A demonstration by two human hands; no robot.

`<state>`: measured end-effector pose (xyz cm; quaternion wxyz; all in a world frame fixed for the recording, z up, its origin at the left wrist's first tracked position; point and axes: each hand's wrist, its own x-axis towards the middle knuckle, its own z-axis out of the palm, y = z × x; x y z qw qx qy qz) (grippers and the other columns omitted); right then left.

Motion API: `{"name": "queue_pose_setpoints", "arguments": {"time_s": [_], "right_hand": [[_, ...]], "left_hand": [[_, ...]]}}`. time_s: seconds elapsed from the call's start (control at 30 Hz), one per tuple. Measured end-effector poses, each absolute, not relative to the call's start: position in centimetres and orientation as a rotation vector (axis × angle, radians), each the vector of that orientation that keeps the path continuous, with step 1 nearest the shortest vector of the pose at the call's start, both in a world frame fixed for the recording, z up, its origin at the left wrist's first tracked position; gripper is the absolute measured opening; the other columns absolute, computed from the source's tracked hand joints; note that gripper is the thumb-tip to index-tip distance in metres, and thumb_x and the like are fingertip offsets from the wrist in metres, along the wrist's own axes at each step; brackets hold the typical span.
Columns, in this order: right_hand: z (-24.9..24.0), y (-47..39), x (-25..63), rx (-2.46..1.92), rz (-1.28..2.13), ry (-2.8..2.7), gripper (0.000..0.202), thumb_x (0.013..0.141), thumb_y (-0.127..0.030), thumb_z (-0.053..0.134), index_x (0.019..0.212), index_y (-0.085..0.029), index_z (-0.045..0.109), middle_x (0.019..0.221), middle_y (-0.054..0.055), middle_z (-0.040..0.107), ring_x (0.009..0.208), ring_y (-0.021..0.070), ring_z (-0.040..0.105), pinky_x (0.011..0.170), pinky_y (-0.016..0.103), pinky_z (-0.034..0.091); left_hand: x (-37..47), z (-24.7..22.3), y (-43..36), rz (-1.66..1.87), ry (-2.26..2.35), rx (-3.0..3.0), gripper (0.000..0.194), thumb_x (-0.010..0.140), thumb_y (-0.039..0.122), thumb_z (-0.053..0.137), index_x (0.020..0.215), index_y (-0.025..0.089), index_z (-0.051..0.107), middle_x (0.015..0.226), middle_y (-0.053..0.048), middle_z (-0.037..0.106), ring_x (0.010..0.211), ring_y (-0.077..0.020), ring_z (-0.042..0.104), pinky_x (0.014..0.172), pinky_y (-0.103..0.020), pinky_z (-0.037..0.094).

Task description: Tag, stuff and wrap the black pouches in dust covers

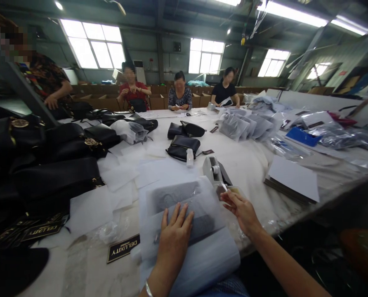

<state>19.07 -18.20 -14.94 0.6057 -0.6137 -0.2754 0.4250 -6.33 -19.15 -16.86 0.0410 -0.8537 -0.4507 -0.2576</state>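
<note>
My left hand [175, 243] lies flat, fingers spread, on white tissue paper [215, 255] folded over a dark item, which shows through only as a dim shape. At the tape dispenser [213, 171], just beyond the paper, my right hand [241, 208] pinches the end of a clear strip of tape [224, 185] that runs up to the roll. Left of the paper is a black tag [123, 247] with gold DELUXITY lettering. Past the dispenser sits a black bag [184, 147] with a small white bottle [189, 158] in front of it.
Black bags [57, 177] are piled along the left, beside loose tissue sheets [91, 210]. To the right are a stack of white boards [292, 177], a blue tray [304, 136] and plastic-wrapped packages [248, 123]. Several people are around the table's far side and left.
</note>
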Motion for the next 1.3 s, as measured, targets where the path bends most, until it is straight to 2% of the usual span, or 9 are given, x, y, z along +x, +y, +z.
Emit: {"name": "queue_pose_setpoints", "arguments": {"time_s": [0.17, 0.27, 0.53, 0.63, 0.7, 0.83, 0.97, 1.07, 1.3], "right_hand": [[-17.6, -17.6, 19.8, -1.511, 0.942, -0.687, 0.05, 0.056, -0.058, 0.082, 0.08, -0.016, 0.073, 0.072, 0.006, 0.072, 0.056, 0.0141, 0.064, 0.054, 0.027, 0.057], [-17.7, -16.9, 21.0, -1.582, 0.896, -0.798, 0.046, 0.06, -0.057, 0.079, 0.079, -0.015, 0.074, 0.069, 0.005, 0.07, 0.048, 0.0121, 0.058, 0.05, 0.028, 0.055], [-15.9, -17.3, 24.0, -1.796, 0.78, -1.169, 0.033, 0.074, -0.05, 0.068, 0.08, -0.018, 0.075, 0.071, 0.003, 0.07, 0.046, 0.0133, 0.057, 0.049, 0.028, 0.052], [-14.8, -18.0, 24.5, -1.852, 0.721, -1.302, 0.028, 0.075, -0.046, 0.068, 0.079, -0.02, 0.076, 0.07, 0.002, 0.072, 0.05, 0.0162, 0.061, 0.055, 0.03, 0.051], [-13.7, -18.4, 24.7, -1.86, 0.593, -1.487, 0.023, 0.078, -0.043, 0.065, 0.081, -0.023, 0.077, 0.078, 0.003, 0.075, 0.064, 0.0205, 0.067, 0.065, 0.032, 0.052], [-9.9, -18.3, 23.7, -1.67, 0.262, -2.077, 0.027, 0.091, -0.038, 0.052, 0.096, -0.027, 0.076, 0.098, 0.006, 0.075, 0.089, 0.0226, 0.068, 0.08, 0.032, 0.05], [-5.4, -17.0, 19.6, -1.31, 0.374, -2.51, 0.028, 0.095, -0.039, 0.049, 0.1, -0.027, 0.075, 0.087, 0.005, 0.074, 0.08, 0.0178, 0.066, 0.076, 0.027, 0.047], [-3.7, -14.9, 15.0, -1.025, 0.523, -2.682, 0.028, 0.094, -0.041, 0.052, 0.091, -0.024, 0.075, 0.076, 0.004, 0.071, 0.072, 0.0152, 0.064, 0.07, 0.025, 0.045], [-5.8, -7.6, 6.8, -0.831, 0.358, -3.093, 0.028, 0.084, -0.047, 0.063, 0.073, -0.023, 0.073, 0.066, 0.001, 0.071, 0.063, 0.0148, 0.063, 0.056, 0.023, 0.036]], "left_hand": [[-6.4, -16.7, -19.1, -0.775, -1.394, -2.626, 0.033, 0.096, 0.023, 0.048, 0.125, 0.03, 0.062, 0.14, -0.002, 0.056, 0.131, -0.0291, 0.051, 0.107, -0.058, 0.039], [-6.4, -16.6, -19.1, -0.782, -1.409, -2.643, 0.033, 0.095, 0.023, 0.05, 0.124, 0.03, 0.062, 0.14, -0.002, 0.057, 0.131, -0.0293, 0.05, 0.107, -0.058, 0.039], [-7.0, -15.9, -18.5, -0.764, -1.409, -2.693, 0.039, 0.094, 0.021, 0.05, 0.132, 0.027, 0.057, 0.141, -0.005, 0.056, 0.133, -0.0283, 0.049, 0.108, -0.056, 0.039], [-7.6, -15.6, -18.1, -0.721, -1.412, -2.727, 0.046, 0.093, 0.011, 0.045, 0.136, 0.025, 0.052, 0.144, -0.005, 0.053, 0.132, -0.0267, 0.05, 0.107, -0.054, 0.043], [-8.3, -15.5, -17.8, -0.73, -1.428, -2.751, 0.056, 0.089, 0.002, 0.039, 0.139, 0.025, 0.049, 0.147, -0.004, 0.049, 0.131, -0.0239, 0.052, 0.107, -0.05, 0.044], [-9.8, -15.8, -17.0, -0.885, -1.597, -2.746, 0.067, 0.084, -0.006, 0.033, 0.142, 0.025, 0.046, 0.15, -0.002, 0.046, 0.128, -0.0183, 0.055, 0.104, -0.036, 0.05], [-11.2, -16.0, -15.8, -1.119, -1.746, -2.717, 0.061, 0.089, 0.001, 0.037, 0.142, 0.027, 0.045, 0.151, -0.003, 0.044, 0.131, -0.0188, 0.051, 0.103, -0.034, 0.051], [-11.8, -16.0, -15.0, -1.273, -1.765, -2.711, 0.054, 0.091, 0.006, 0.04, 0.141, 0.025, 0.047, 0.15, -0.005, 0.046, 0.134, -0.0191, 0.047, 0.109, -0.036, 0.045], [-12.3, -16.6, -14.5, -1.429, -1.78, -2.74, 0.055, 0.091, 0.007, 0.043, 0.143, 0.026, 0.043, 0.151, -0.005, 0.045, 0.138, -0.0193, 0.042, 0.11, -0.037, 0.044]]}}
